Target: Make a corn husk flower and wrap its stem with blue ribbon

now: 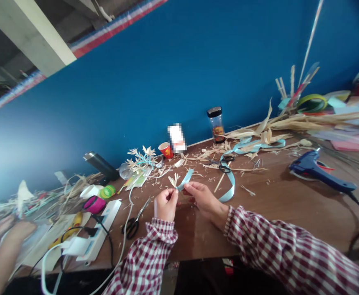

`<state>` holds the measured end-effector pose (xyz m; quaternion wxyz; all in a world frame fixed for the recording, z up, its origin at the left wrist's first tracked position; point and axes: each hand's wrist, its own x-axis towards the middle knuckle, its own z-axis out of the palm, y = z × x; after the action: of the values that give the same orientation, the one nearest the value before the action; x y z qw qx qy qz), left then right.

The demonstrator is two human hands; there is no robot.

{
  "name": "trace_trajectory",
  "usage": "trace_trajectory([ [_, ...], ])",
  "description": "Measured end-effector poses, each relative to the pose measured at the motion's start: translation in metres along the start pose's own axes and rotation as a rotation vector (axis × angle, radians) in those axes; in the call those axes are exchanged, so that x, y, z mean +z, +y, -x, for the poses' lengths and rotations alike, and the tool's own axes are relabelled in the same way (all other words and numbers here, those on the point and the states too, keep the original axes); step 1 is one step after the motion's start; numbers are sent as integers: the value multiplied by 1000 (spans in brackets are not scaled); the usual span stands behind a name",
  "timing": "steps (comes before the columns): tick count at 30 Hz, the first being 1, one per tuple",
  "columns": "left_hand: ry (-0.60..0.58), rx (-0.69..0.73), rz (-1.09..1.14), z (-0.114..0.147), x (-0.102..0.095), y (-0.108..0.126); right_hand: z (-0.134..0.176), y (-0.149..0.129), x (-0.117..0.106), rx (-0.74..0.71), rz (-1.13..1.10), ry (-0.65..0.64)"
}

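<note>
Between finger and thumb, my left hand (166, 203) pinches a small pale flower of dried husk (173, 180), its petals fanned upward. A light blue ribbon (186, 179) meets the flower's base, and my right hand (205, 199) closes on it there. The ribbon's short end stands up above my fingers. Another stretch of blue ribbon (229, 189) lies on the table past my right hand; whether it is the same piece is hidden. Black-handled scissors (132, 226) lie left of my left hand. A second dark pair (225, 167) rests among the husk scraps.
A blue glue gun (319, 170) lies at the right with its cord. Toward the wall are a lidded jar (216, 126), a red paper cup (166, 150) and finished husk flowers (142, 159). A white power strip (101, 229) stands left, beyond it another person's hands (16, 231).
</note>
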<state>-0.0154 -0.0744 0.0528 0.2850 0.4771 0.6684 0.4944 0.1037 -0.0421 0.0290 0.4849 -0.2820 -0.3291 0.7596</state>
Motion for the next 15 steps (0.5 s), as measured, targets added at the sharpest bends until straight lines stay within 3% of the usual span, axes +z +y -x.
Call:
trace_trajectory([
  [10, 67, 7, -124, -1, -1, 6, -4, 5, -2, -179, 190, -53],
  [15, 72, -244, 214, -1, 0, 7, -3, 5, -1, -236, 210, -43],
])
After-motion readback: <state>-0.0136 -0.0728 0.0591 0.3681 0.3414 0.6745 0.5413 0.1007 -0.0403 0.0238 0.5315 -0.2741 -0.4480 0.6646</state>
